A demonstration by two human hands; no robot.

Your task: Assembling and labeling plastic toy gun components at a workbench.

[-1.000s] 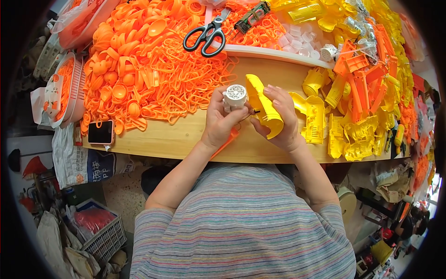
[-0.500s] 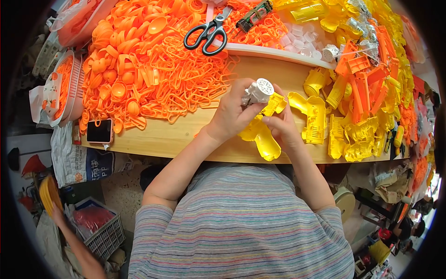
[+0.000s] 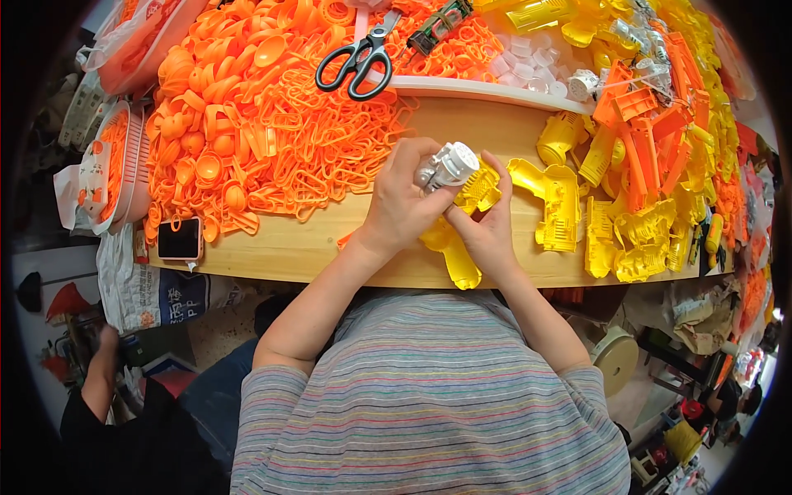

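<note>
My left hand point(image 3: 399, 191) is closed around a white and silver round-ended plastic part point(image 3: 454, 164), with its round face turned up. Pinched in my right hand point(image 3: 487, 233) is a yellow plastic shell half point(image 3: 478, 190), touching or just beside the white part. A yellow handle-like piece point(image 3: 454, 257) hangs below the hands; whether it belongs to the same shell is hidden by my fingers. Right of my right hand, another yellow handled shell half point(image 3: 557, 205) lies on the wooden table point(image 3: 363, 247).
Orange clips and spoons point(image 3: 280, 140) are heaped at left. Scissors point(image 3: 358, 62) lie by a white tray edge point(image 3: 487, 91) with clear caps point(image 3: 528, 62). A phone point(image 3: 180, 239) sits near the front edge. Yellow and orange parts point(image 3: 648, 148) crowd the right. Another person's arm point(image 3: 101, 375) shows lower left.
Both hands have shifted slightly left; the white part has tilted and its round face turned. The yellow shell sits closer against it. At lower left, the other person has come further into view.
</note>
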